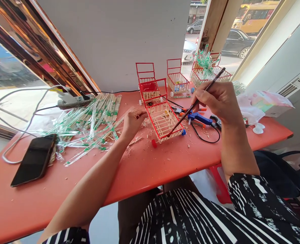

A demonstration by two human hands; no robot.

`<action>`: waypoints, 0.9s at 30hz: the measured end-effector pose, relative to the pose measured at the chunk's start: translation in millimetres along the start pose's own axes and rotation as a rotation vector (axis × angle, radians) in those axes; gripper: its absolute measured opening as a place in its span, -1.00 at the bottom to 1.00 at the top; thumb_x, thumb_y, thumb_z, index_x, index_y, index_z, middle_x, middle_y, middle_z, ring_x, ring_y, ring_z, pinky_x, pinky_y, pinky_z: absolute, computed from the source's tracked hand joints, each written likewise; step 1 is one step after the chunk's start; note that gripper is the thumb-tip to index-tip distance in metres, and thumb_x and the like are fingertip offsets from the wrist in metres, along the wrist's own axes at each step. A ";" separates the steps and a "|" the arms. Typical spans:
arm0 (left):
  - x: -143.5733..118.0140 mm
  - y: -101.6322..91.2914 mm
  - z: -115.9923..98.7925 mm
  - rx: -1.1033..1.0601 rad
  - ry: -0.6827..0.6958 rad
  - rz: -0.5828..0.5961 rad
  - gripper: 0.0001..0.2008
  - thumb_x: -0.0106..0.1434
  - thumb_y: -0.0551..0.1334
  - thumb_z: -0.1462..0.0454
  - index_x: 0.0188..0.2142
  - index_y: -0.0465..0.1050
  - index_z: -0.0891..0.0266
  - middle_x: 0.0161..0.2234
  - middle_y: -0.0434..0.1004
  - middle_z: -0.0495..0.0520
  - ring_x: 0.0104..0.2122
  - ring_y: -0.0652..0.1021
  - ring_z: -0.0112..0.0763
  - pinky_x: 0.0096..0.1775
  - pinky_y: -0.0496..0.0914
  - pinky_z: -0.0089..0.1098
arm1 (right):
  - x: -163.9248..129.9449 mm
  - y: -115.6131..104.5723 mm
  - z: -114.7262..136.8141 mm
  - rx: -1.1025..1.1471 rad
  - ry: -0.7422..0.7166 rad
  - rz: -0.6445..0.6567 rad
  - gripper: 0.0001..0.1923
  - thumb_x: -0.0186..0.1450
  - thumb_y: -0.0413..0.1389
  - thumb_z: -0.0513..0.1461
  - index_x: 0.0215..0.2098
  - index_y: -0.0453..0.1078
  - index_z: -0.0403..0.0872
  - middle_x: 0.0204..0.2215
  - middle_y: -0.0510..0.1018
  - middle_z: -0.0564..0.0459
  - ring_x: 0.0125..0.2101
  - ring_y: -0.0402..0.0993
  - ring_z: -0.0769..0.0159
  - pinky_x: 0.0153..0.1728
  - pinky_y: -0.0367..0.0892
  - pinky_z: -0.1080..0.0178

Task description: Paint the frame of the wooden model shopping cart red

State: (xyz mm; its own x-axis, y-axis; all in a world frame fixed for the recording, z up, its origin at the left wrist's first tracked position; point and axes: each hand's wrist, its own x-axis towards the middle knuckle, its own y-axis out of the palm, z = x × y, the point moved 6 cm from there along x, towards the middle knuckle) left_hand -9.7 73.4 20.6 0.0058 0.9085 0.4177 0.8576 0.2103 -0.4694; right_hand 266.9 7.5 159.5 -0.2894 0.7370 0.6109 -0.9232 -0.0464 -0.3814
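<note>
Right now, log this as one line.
Right hand: brush, tip at front cart; left hand: beside front cart; nearby: glue gun

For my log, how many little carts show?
4: front cart under the brush; second cart behind it; third cart back centre; fourth cart far right. More may be hidden.

Plain grey wall [114,40], daylit windows [243,30], red-orange table [145,169]

Nothing legible from here, folks: green print on clear wrappers [92,123], too tiny; reddish lettering on sign [202,11] outside window, just blur.
</note>
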 end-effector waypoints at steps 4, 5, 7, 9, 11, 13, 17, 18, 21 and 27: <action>-0.2 -0.1 -1.5 -0.014 -0.004 -0.002 -0.80 0.19 0.27 0.25 -0.39 0.71 0.22 -0.40 0.67 0.00 -0.34 0.56 -0.34 -0.23 0.40 -0.39 | 0.9 -6.6 -3.5 -0.026 0.033 -0.002 -0.60 0.43 0.29 0.05 -0.44 0.56 -0.02 -0.56 0.56 0.10 -0.58 0.49 0.40 -0.47 0.48 0.24; -0.3 -0.1 -1.7 -0.016 -0.012 -0.005 -0.81 0.19 0.27 0.25 -0.40 0.70 0.22 -0.40 0.67 0.00 -0.34 0.57 -0.33 -0.22 0.41 -0.39 | 1.3 -12.5 -5.4 -0.045 0.029 -0.018 -0.60 0.43 0.28 0.05 -0.44 0.56 -0.02 -0.57 0.56 0.10 -0.58 0.48 0.40 -0.47 0.47 0.24; -0.2 -0.1 -2.2 -0.022 -0.022 -0.010 -0.83 0.17 0.28 0.28 -0.42 0.69 0.21 -0.40 0.68 -0.01 -0.32 0.58 -0.32 -0.19 0.42 -0.38 | 2.5 -26.1 -9.7 -0.095 0.012 -0.067 -0.60 0.44 0.27 0.04 -0.45 0.56 -0.01 -0.58 0.55 0.10 -0.59 0.46 0.41 -0.48 0.45 0.23; 0.0 0.2 -3.0 -0.033 -0.022 -0.011 -0.84 0.16 0.28 0.29 -0.44 0.68 0.21 -0.38 0.69 -0.01 -0.30 0.60 -0.32 -0.18 0.43 -0.39 | 4.1 -38.0 -13.7 -0.141 -0.010 -0.123 -0.58 0.44 0.27 0.07 -0.45 0.57 0.01 -0.59 0.54 0.10 -0.61 0.43 0.40 -0.49 0.42 0.21; -0.1 0.6 -3.4 -0.046 -0.026 -0.011 -0.84 0.16 0.28 0.30 -0.43 0.69 0.22 -0.38 0.70 -0.01 -0.31 0.60 -0.32 -0.19 0.43 -0.39 | 5.6 -44.7 -17.2 -0.162 -0.012 -0.164 -0.56 0.42 0.28 0.13 -0.45 0.57 0.03 -0.58 0.55 0.09 -0.59 0.43 0.38 -0.49 0.41 0.18; -0.2 0.7 -3.5 -0.053 -0.036 -0.014 -0.83 0.16 0.28 0.29 -0.42 0.70 0.22 -0.38 0.71 -0.01 -0.32 0.59 -0.33 -0.21 0.42 -0.41 | 6.9 -45.7 -18.6 -0.149 -0.010 -0.186 -0.55 0.40 0.28 0.18 -0.42 0.57 0.05 -0.54 0.57 0.08 -0.56 0.44 0.35 -0.49 0.41 0.16; -0.1 0.5 -4.1 -0.040 -0.034 -0.015 -0.82 0.16 0.29 0.30 -0.41 0.71 0.22 -0.39 0.70 -0.01 -0.34 0.58 -0.35 -0.22 0.41 -0.41 | 8.0 -38.0 -15.2 -0.142 -0.011 -0.176 -0.50 0.39 0.24 0.25 -0.38 0.56 0.05 -0.48 0.58 0.05 -0.48 0.53 0.31 -0.42 0.49 0.16; 0.0 0.3 -4.2 -0.036 -0.031 -0.014 -0.82 0.16 0.29 0.30 -0.40 0.72 0.22 -0.39 0.71 -0.01 -0.34 0.58 -0.35 -0.22 0.41 -0.41 | 8.1 -36.0 -14.1 -0.157 -0.011 -0.165 -0.49 0.39 0.23 0.26 -0.38 0.56 0.05 -0.46 0.59 0.03 -0.45 0.56 0.29 -0.38 0.52 0.15; 0.7 0.4 -3.2 -0.027 -0.025 -0.004 -0.81 0.18 0.29 0.29 -0.38 0.74 0.22 -0.39 0.71 0.00 -0.34 0.58 -0.35 -0.23 0.40 -0.40 | 8.1 -33.2 -11.5 -0.207 -0.027 -0.139 -0.49 0.42 0.19 0.26 -0.35 0.57 0.05 -0.39 0.63 0.01 -0.38 0.59 0.27 -0.29 0.56 0.15; 1.6 0.7 2.4 -0.023 -0.008 0.002 -0.81 0.20 0.30 0.28 -0.36 0.74 0.22 -0.37 0.72 0.01 -0.32 0.60 -0.32 -0.22 0.41 -0.39 | 6.1 -33.2 -7.5 -0.267 -0.079 -0.052 -0.52 0.51 0.15 0.14 -0.32 0.58 -0.02 -0.33 0.66 0.01 -0.36 0.57 0.36 -0.27 0.49 0.22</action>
State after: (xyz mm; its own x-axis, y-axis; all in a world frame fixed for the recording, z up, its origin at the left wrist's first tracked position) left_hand -10.3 75.9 19.1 0.0032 0.9119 0.4105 0.8693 0.2004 -0.4519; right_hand 297.7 18.6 170.6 -0.2716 0.6783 0.6827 -0.8412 0.1773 -0.5109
